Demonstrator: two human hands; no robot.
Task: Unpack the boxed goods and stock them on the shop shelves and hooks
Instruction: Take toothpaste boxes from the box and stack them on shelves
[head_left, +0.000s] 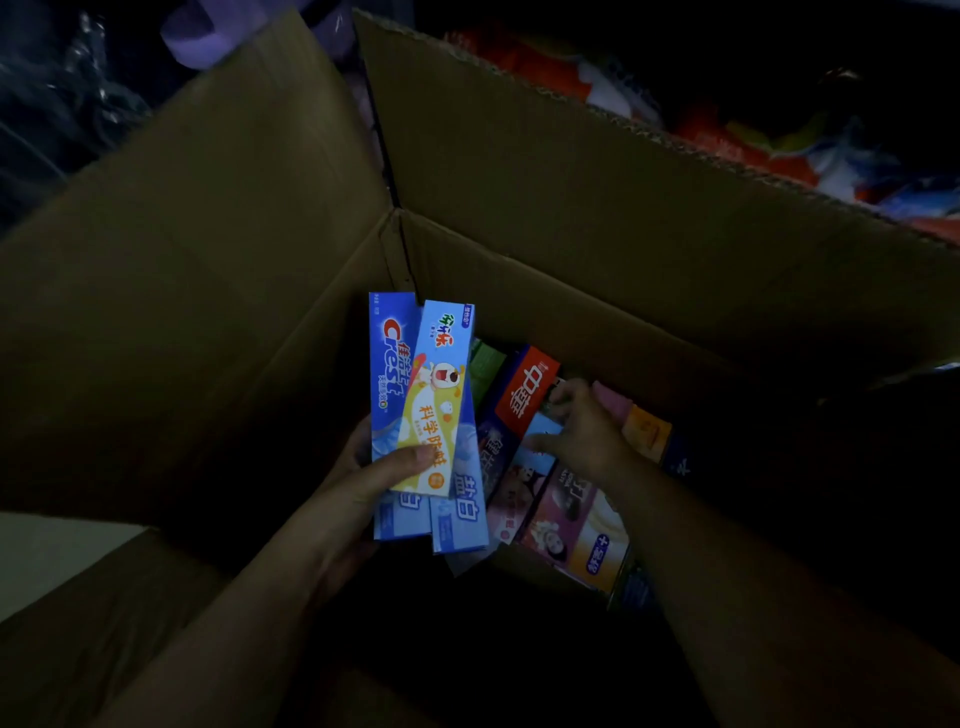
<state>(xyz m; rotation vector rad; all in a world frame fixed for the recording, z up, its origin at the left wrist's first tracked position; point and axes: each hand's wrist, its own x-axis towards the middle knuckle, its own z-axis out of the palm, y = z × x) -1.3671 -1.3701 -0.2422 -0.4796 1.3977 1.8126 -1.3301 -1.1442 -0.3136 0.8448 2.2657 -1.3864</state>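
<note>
Inside the big brown cardboard carton (519, 218), the left hand (363, 467) grips a fan of stiff, light blue toothpaste cartons (410, 415) at mid-length, a good place to hold. The right hand (582, 431) pinches, it seems, a pale blue pack (540, 434) among loose packs; darkness hides the carton bottom.

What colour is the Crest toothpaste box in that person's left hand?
Blue, with red and white Crest lettering. The Crest box shows best in the head view, gripped by the left hand.
</note>
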